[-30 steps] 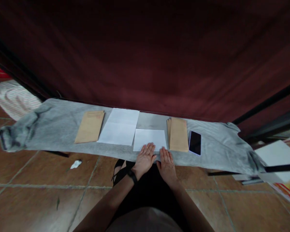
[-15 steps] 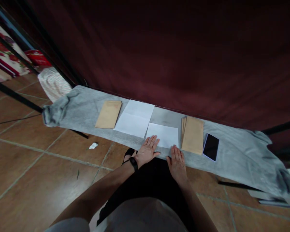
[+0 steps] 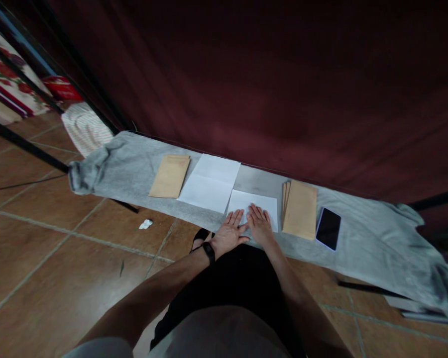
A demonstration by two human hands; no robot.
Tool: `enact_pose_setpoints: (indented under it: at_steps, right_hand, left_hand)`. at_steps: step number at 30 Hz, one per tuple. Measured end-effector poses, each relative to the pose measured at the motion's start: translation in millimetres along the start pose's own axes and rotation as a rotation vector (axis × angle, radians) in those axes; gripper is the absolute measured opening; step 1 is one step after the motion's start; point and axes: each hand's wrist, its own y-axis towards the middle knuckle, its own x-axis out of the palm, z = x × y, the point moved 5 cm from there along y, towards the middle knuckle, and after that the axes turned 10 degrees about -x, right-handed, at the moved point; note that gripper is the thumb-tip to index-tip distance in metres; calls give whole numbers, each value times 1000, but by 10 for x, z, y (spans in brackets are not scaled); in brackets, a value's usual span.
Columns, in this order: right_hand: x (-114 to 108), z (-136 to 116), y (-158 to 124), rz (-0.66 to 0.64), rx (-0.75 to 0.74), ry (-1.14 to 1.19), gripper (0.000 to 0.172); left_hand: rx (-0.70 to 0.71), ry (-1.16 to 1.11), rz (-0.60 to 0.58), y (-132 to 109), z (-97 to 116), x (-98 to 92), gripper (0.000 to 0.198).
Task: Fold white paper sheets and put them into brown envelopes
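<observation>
A folded white sheet of paper [image 3: 242, 199] lies at the near edge of the grey cloth-covered bench. My left hand [image 3: 228, 233] rests flat on its near left corner, fingers stretched out, a black band on the wrist. On the sheet's near middle lies my right hand [image 3: 260, 224], open and palm down, its thumb side close to the left hand. To the left, a larger white sheet [image 3: 211, 181] with a crease across it lies flat. Brown envelopes [image 3: 300, 209] are stacked to the right, slightly fanned. More brown envelopes [image 3: 169, 176] lie at the far left.
A phone [image 3: 328, 228] in a pale purple case lies right of the envelopes. Grey cloth [image 3: 373, 233] covers the narrow bench, bunched at both ends. A dark red curtain [image 3: 269, 99] hangs behind. A white scrap [image 3: 145, 224] is on the tiled floor.
My right hand has moved left and forward, from the folded sheet's near right corner to its middle. My left hand stays on the near left corner.
</observation>
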Motion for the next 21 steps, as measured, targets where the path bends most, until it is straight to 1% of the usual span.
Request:
enact_pose_setpoints:
  at_steps: [4, 7, 10, 12, 14, 16, 18, 19, 21]
  right_hand:
    - [-13, 107, 121, 33, 15, -8, 51]
    - [-22, 185, 159, 69, 55, -33, 51]
    - [-12, 245, 180, 89, 147, -63, 50]
    - [1, 270, 190, 100, 205, -75, 50]
    - [14, 280, 201, 109, 232, -74, 49]
    - [21, 279, 210, 117, 235, -65, 50]
    - [15, 276, 215, 127, 234, -58, 49]
    - [9, 276, 216, 131, 235, -55, 49]
    - [-9, 275, 214, 133, 237, -48, 49]
  left_hand:
    - [-3, -17, 7, -2, 7, -28, 60]
    - [-35, -33, 31, -6, 8, -46, 59]
    - [-146, -40, 94, -49, -32, -41, 62]
    - [-262, -45, 165, -122, -92, -15, 64]
    - [-336, -86, 233, -220, -147, 38, 66]
    - [-391, -177, 296, -308, -213, 103, 60]
    - [-437, -337, 354, -344, -292, 152, 54]
    - [-468, -437, 363, -331, -337, 170, 52]
    - [-572, -661, 325, -246, -432, 197, 50]
